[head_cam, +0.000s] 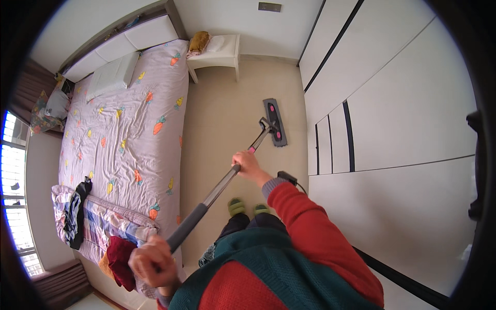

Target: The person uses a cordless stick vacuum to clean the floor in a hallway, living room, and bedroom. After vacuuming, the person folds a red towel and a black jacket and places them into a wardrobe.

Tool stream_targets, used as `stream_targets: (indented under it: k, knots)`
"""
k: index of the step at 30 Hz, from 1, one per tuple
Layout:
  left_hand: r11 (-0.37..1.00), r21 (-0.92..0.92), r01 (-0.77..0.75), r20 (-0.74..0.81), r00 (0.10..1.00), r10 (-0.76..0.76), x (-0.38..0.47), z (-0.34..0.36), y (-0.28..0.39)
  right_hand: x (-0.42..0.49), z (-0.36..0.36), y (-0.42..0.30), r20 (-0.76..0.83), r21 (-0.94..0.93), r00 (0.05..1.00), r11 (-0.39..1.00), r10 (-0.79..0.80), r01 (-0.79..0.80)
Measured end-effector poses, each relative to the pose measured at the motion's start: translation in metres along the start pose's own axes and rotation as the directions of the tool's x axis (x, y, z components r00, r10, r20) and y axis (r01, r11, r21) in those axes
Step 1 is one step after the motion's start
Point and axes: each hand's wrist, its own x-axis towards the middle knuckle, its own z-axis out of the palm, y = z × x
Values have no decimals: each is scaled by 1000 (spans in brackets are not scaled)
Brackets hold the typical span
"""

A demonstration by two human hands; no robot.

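A flat mop's metal pole [220, 190] runs diagonally from lower left to upper right in front of me. My left hand [154, 261] is closed around the top end of its grey grip, slightly blurred. Further down, my right hand [248, 164] wraps the pole just above a pink collar. The mop's grey rectangular head [276, 122] lies flat on the beige floor [232, 100], between the bed and the wardrobe, its long side pointing away from me.
The bed [128, 143] with a carrot-print sheet stands on the left, clothes and a folded quilt [112, 217] at its near end. A white bedside table [226, 50] stands beyond. White wardrobe doors [395, 97] line the right. A black device [287, 178] with a cord shows beside my right wrist.
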Motion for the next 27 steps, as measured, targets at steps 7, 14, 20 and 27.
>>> stream_targets:
  k: [7, 14, 20, 27]
  knots:
    - [974, -223, 32, -202, 976, -79, 77, -61, 27, -29, 6, -96, -31, 118, 992, 986, 122, -118]
    - [934, -357, -2, 21, 1000, 10, 135, -14, -16, 7, -31, -66, -72, 141, 958, 954, 277, -266]
    - [954, -298, 32, -12, 999, -38, 176, 83, -72, 85, -70, 47, -175, 158, 966, 974, 191, -164]
    - [985, -86, 147, 101, 985, -138, 214, 212, -173, 211, -140, 223, -256, -75, 962, 990, 99, -121]
